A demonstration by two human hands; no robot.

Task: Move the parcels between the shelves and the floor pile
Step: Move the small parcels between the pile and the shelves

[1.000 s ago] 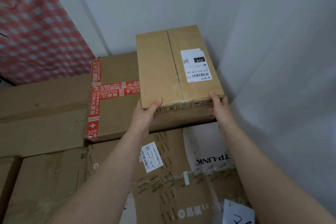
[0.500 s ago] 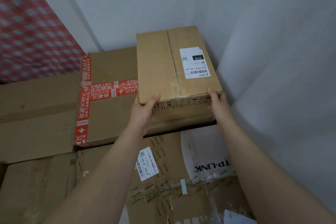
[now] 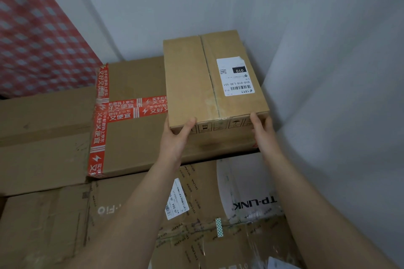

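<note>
A small brown cardboard parcel (image 3: pixel 196 81) with a white shipping label sits on top of a wide box sealed with red printed tape (image 3: pixel 131 133), pushed into the corner by the white wall. My left hand (image 3: pixel 177 137) grips its near left corner, thumb over the top edge. My right hand (image 3: pixel 263 131) grips the near right corner the same way. Below lies a large box with TP-LINK print (image 3: pixel 218 214). Whether the parcel rests fully on the taped box or is slightly lifted I cannot tell.
White walls (image 3: pixel 328 94) close in behind and to the right of the stack. A red and white checked cloth (image 3: pixel 37 39) hangs at the upper left. More flat brown boxes (image 3: pixel 39 137) fill the left side of the pile.
The parcel has slid a little further back toward the corner with both hands on it. The view has shifted slightly lower on the pile.
</note>
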